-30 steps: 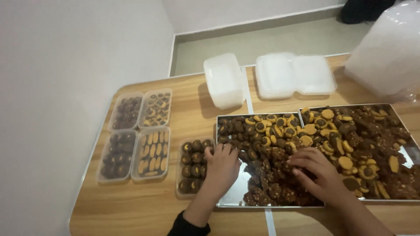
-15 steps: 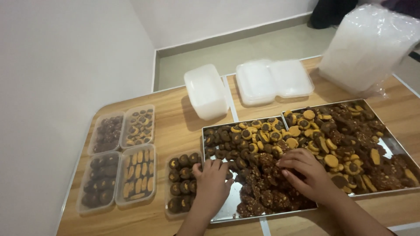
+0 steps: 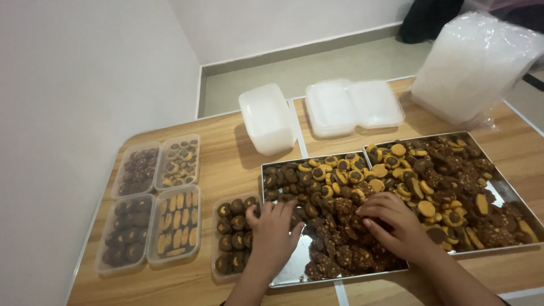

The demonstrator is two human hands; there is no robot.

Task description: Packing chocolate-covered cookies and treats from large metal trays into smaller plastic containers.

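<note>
- Left hand [image 3: 276,229]: fingers spread and lightly curled, palm down, resting where the near steel tray [image 3: 294,266] meets the small clear tub [image 3: 233,238] just to its left. Whether a cookie is pinched under the fingers cannot be told.
- Right hand [image 3: 391,218]: fingers drawn together, tips down in the dark nut-crusted cookies [image 3: 340,238] at the near end of the same tray. Whether they close on one cookie cannot be told.
- Small clear tub beside the left hand: two columns of dark round cookies, packed nearly to its near end; judged close to full.
- Further left of that hand, four filled tubs [image 3: 153,201] sit touching in a block, two with dark cookies, two with yellow-and-brown ones; judged done, no lids on.
- Near tray shows bare metal only by the left hand; otherwise covered. The second tray [image 3: 510,192], right of the right hand, is almost entirely covered. Judged: most cookies remain unpacked.
- Beyond both hands: empty white containers [image 3: 266,119], flat lids [image 3: 351,105] and a bagged stack of containers [image 3: 476,68], all unused.
</note>
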